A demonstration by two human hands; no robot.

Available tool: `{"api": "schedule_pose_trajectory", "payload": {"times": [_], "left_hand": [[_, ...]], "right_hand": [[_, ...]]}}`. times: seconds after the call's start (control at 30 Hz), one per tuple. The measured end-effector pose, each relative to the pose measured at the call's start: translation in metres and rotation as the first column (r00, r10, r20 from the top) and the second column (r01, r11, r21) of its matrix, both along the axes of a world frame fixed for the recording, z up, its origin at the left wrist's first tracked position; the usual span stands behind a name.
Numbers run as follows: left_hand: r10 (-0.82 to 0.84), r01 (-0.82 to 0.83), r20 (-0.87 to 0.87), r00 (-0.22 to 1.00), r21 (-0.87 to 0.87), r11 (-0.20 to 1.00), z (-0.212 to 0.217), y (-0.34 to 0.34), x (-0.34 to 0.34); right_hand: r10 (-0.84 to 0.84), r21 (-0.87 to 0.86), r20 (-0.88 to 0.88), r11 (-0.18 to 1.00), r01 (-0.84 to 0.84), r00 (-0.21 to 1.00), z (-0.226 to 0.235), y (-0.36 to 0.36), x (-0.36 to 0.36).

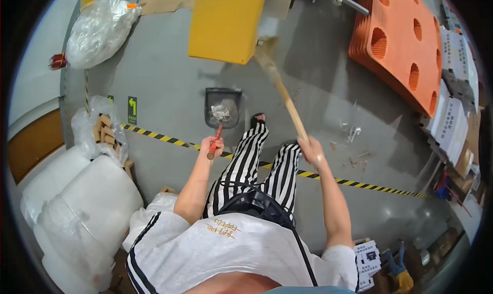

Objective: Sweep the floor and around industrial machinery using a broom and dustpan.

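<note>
Plainly, dustpan [223, 94] held, shirt [205, 253] lettered.

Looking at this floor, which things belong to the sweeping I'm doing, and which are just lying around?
Seemingly part of the job:
Broom, in your right hand, head blurred
Dustpan, in your left hand
Scraps in the pan
Loose litter on the floor

Apparently just lying about:
Clear plastic bag, upper left
Orange panels, stacked upper right
White wrapped bundles, lower left
</note>
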State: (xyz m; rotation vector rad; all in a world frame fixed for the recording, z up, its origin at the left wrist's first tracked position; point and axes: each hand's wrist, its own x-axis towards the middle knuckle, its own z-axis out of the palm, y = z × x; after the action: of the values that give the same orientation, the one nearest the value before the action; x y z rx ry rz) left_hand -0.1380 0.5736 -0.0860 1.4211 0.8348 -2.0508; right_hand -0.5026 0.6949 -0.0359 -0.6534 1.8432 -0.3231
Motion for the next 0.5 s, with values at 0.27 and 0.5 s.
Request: {"api": "schedule_pose_trajectory", "payload": {"times": [0.27, 0.5], "left_hand": [[0.073, -0.077, 0.047, 0.996, 0.092, 0.993, 0.004, 0.024, 0.047], [-0.119, 0.111, 0.136, 0.984, 0.062, 0.992, 0.020, 0.009, 0.027]], "right_hand": [[0.262, 0.129, -0.173, 0.962, -0.242, 0.949, -0.088, -0.128, 0.020], [0.200, 0.228, -0.318, 0.965, -0.130, 0.927, -0.089, 0.089, -0.062]]}}
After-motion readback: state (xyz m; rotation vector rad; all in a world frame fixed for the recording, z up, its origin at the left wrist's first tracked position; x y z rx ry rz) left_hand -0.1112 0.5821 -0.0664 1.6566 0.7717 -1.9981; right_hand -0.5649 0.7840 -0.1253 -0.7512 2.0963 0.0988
